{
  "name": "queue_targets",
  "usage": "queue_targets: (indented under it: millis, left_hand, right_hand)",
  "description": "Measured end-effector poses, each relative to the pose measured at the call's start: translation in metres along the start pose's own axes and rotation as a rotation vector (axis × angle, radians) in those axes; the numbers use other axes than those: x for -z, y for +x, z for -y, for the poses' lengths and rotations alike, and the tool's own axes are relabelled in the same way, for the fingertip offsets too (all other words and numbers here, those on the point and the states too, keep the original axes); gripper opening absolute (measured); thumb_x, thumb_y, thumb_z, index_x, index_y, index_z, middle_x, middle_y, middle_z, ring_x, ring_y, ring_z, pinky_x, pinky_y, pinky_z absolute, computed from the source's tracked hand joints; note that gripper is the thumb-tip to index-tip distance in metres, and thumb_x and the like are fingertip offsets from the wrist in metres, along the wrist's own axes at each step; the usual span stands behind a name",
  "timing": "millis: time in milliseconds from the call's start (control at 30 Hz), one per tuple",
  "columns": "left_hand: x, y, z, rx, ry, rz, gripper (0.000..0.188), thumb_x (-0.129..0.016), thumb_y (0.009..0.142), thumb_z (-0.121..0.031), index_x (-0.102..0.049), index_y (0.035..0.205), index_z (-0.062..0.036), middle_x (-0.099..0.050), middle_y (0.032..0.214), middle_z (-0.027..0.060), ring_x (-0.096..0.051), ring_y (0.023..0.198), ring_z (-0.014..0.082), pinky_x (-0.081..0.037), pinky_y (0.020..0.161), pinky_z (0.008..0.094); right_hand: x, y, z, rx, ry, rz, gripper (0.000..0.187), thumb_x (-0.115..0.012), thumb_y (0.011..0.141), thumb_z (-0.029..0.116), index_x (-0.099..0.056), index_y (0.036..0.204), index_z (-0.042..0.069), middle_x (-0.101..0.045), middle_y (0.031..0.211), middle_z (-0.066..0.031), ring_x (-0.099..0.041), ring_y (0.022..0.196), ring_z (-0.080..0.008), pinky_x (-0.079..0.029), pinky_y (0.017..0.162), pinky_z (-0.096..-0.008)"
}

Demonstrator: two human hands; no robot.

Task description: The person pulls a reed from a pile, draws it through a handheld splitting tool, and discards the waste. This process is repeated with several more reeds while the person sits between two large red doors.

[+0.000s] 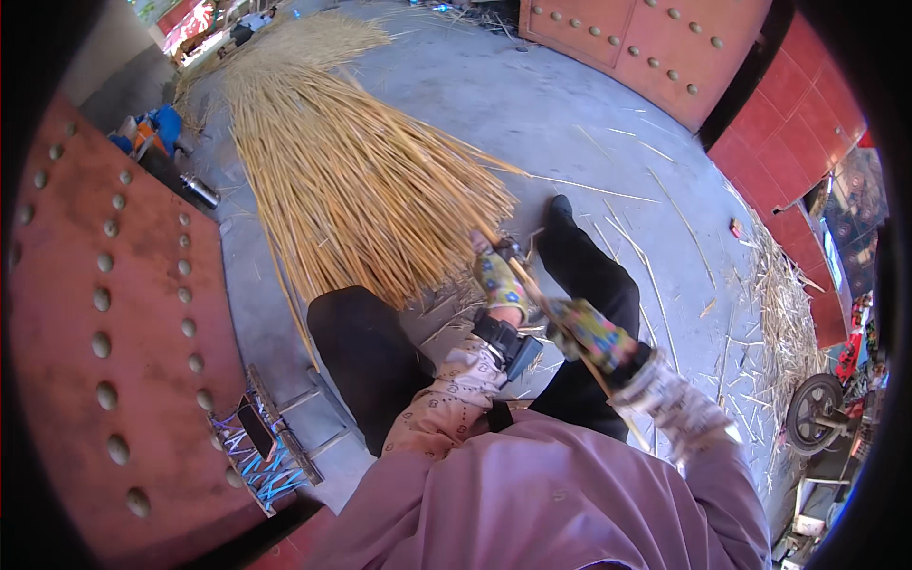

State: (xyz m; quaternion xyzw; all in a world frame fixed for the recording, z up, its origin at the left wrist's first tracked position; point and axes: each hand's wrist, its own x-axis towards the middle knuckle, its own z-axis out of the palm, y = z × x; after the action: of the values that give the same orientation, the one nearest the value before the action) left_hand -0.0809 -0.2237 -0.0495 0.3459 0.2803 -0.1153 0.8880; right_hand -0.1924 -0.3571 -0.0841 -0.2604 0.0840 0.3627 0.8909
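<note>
I sit on the concrete ground with my legs in black trousers stretched out. A big pile of long yellow straw stalks (351, 171) lies in front of me, fanning away to the upper left. My left hand (499, 275), in a patterned glove, grips one thin straw stalk (546, 309) near the pile's near end. My right hand (589, 332), also gloved, is closed around the same stalk lower down, close to my knee. The stalk runs diagonally between both hands toward my right side.
A red studded metal door leaf (114, 323) stands at my left, another (646, 47) at the top right. Loose straw scraps (779, 313) litter the ground at right beside a small wheel (812, 408). A metal can (199, 190) lies at left; a woven stool (271, 446) sits near my left leg.
</note>
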Motion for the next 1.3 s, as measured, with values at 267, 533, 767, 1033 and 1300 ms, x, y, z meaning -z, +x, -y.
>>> queue_targets:
  millis: [267,533,767,1033,1300]
  left_hand:
    - [0.022,0.064,-0.096,-0.135,0.186,-0.217,0.058,-0.041,0.072,-0.067,-0.049,0.084,-0.0111,-0.051,0.075,0.0046,-0.048,0.06,0.0118,-0.041,0.047,0.0273]
    - [0.029,0.035,-0.014,-0.072,-0.023,-0.049,0.052,-0.045,0.073,-0.063,-0.048,0.078,-0.0115,-0.044,0.054,0.0002,-0.043,0.044,0.0134,-0.037,0.04,0.0277]
    - [0.007,0.022,-0.013,-0.006,0.099,-0.104,0.05,-0.046,0.073,-0.062,-0.047,0.076,-0.0129,-0.044,0.057,0.0006,-0.045,0.048,0.0124,-0.038,0.043,0.028]
    - [0.021,0.097,-0.046,-0.123,0.063,-0.105,0.052,-0.044,0.075,-0.061,-0.052,0.082,-0.0107,-0.048,0.064,0.0038,-0.047,0.051,0.0168,-0.041,0.045,0.0289]
    - [0.012,0.023,0.041,0.059,0.109,-0.101,0.062,-0.046,0.074,-0.062,-0.054,0.098,-0.005,-0.052,0.085,0.0044,-0.047,0.07,0.0148,-0.042,0.064,0.0267]
  right_hand:
    - [-0.03,-0.101,-0.068,0.034,-1.014,-0.358,0.03,-0.054,0.083,0.031,-0.052,0.082,0.002,-0.042,0.053,0.0029,-0.039,0.039,-0.0034,-0.026,0.032,-0.0171]
    - [-0.039,-0.098,-0.041,0.104,-1.027,-0.19,0.04,-0.048,0.085,0.035,-0.048,0.108,0.002,-0.056,0.072,-0.0058,-0.049,0.047,-0.0068,-0.037,0.035,-0.0186]
    - [-0.054,-0.009,-0.022,0.095,-0.318,-0.324,0.025,-0.048,0.085,0.023,-0.048,0.099,0.003,-0.047,0.062,0.0017,-0.042,0.041,-0.0037,-0.035,0.034,-0.0167]
    - [-0.049,-0.179,-0.084,-0.262,-0.213,-0.617,0.035,-0.057,0.08,0.034,-0.053,0.101,0.007,-0.045,0.058,0.0021,-0.037,0.043,-0.0041,-0.025,0.037,-0.0169]
    - [-0.038,-0.047,-0.015,0.181,-0.4,-0.351,0.03,-0.05,0.084,0.03,-0.047,0.103,0.006,-0.047,0.065,0.0008,-0.043,0.046,-0.0045,-0.034,0.038,-0.0159]
